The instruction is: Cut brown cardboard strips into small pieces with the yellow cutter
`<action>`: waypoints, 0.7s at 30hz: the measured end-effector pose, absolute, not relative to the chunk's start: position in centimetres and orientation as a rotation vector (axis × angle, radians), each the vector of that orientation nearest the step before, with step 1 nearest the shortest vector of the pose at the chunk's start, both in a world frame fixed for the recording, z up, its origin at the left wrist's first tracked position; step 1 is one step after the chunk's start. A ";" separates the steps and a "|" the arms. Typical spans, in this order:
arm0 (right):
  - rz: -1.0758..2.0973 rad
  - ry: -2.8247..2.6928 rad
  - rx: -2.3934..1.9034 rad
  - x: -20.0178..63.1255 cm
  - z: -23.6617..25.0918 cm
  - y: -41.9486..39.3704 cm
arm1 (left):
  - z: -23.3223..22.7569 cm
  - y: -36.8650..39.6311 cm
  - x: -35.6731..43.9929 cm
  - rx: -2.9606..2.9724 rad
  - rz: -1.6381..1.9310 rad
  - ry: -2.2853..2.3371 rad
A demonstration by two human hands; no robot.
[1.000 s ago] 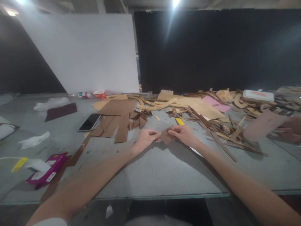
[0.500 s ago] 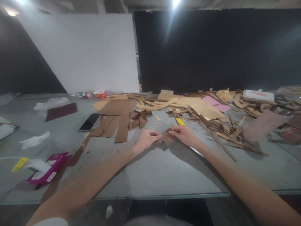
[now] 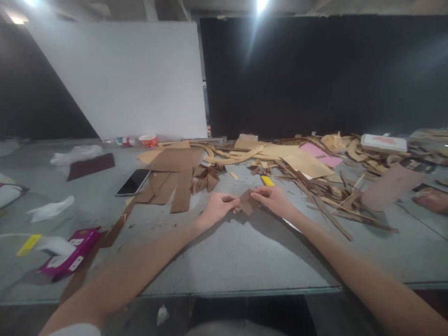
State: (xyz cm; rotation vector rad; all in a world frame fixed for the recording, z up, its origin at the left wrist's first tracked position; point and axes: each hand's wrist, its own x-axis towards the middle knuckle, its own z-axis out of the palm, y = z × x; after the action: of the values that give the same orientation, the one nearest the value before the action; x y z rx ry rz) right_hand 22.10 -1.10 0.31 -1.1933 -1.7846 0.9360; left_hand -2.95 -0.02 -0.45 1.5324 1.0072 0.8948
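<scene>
Left hand (image 3: pixel 216 208) and right hand (image 3: pixel 272 199) pinch a small brown cardboard piece (image 3: pixel 247 202) at nine and three o'clock; it looks light, thin, easily creased.

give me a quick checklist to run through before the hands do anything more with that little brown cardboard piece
1. Both hands on the piece: ok. The left hand and right hand each pinch a side of the small brown cardboard piece.
2. Piece in clear sight: ok, it sits between the fingertips over the grey table.
3. Bare table under the hands: ok, the scrap pile lies beyond and to the right.
4. Phone apart from the hands: ok, off to the left.
5. Yellow tool near: ok, just beyond the right hand.
6. Fold or cut line on the piece: cannot tell, too small.
</scene>
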 end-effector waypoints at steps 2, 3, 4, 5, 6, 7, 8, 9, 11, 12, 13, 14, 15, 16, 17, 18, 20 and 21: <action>0.922 -1.759 -1.180 22.1 0.1 -1.0 | -0.3 0.1 -3.0 1.506 0.912 1.007; 0.895 -1.751 -1.167 22.1 0.0 -0.9 | -0.3 0.1 -3.0 1.493 0.922 1.006; 0.846 -1.746 -1.150 22.2 -0.1 -0.8 | -0.2 0.2 -3.1 1.479 0.932 1.008; 0.773 -1.746 -1.130 22.2 -0.1 -0.8 | -0.2 0.2 -3.1 1.465 0.942 1.013; 0.676 -1.756 -1.105 22.2 -0.1 -0.8 | -0.2 0.3 -3.2 1.451 0.956 1.023; 0.566 -1.778 -1.077 22.3 -0.1 -0.9 | -0.2 0.4 -3.3 1.435 0.970 1.033; 0.454 -1.811 -1.046 22.4 0.0 -1.0 | -0.2 0.4 -3.4 1.417 0.984 1.040; 0.354 -1.861 -1.012 22.4 0.1 -1.1 | -0.2 0.5 -3.4 1.394 0.998 1.044; 0.218 -1.999 -0.932 22.6 0.4 -1.5 | -0.3 0.6 -3.6 1.345 1.016 1.046; 0.181 -2.067 -0.893 22.6 0.5 -1.7 | -0.4 0.6 -3.7 1.325 1.019 1.044; 0.157 -2.128 -0.861 22.6 0.6 -1.9 | -0.5 0.7 -3.7 1.311 1.020 1.038; 0.136 -2.176 -0.838 22.5 0.7 -2.1 | -0.5 0.7 -3.7 1.307 1.018 1.029; 0.117 -2.212 -0.828 22.4 0.7 -2.2 | -0.6 0.7 -3.7 1.312 1.015 1.015; 0.098 -2.237 -0.826 22.4 0.8 -2.3 | -0.6 0.7 -3.7 1.322 1.011 1.003; 0.083 -2.258 -0.830 22.3 0.9 -2.3 | -0.6 0.7 -3.7 1.332 1.008 0.997; 0.073 -2.272 -0.832 22.2 0.9 -2.3 | -0.6 0.7 -3.7 1.344 1.001 1.000; 0.068 -2.275 -0.823 22.0 1.0 -2.4 | -0.5 0.7 -3.6 1.367 0.979 1.029; 0.079 -2.264 -0.809 21.9 1.0 -2.4 | -0.5 0.7 -3.6 1.377 0.966 1.044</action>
State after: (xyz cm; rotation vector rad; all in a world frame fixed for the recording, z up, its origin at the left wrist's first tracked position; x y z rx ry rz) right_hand 21.92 -2.35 1.01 -0.8093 -2.2640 0.0787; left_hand -3.59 0.73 -0.49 1.3767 1.0436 0.9655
